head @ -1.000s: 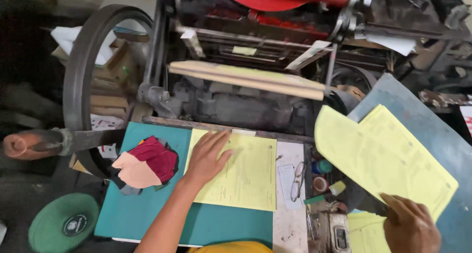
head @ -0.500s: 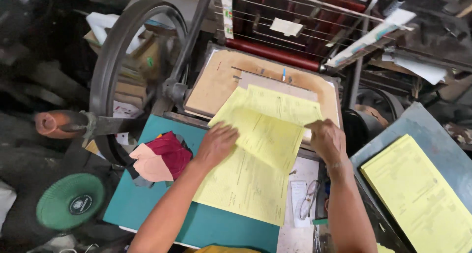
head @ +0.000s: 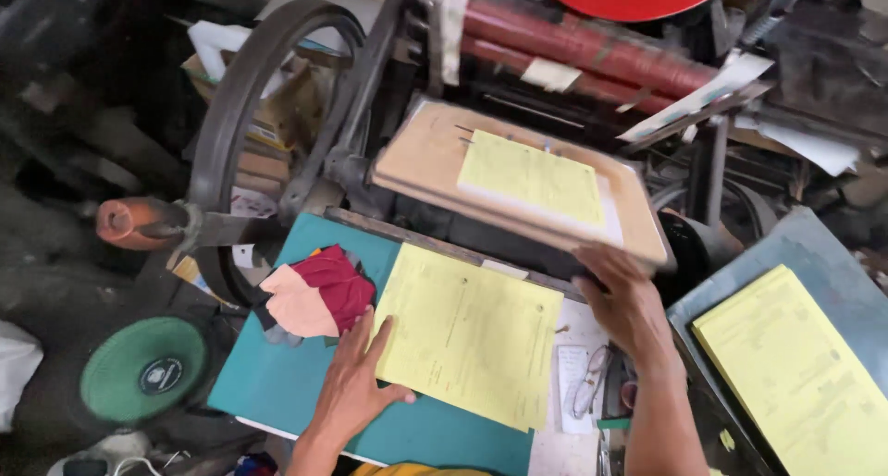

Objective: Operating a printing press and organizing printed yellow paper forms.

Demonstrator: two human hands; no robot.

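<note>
Head view — steeply downward, close

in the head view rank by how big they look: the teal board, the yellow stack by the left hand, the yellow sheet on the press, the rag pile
1. teal board
2. yellow stack, touched by the left hand
3. yellow sheet on the press; it lies farther from the camera, so its true size may match the stack
4. rag pile
</note>
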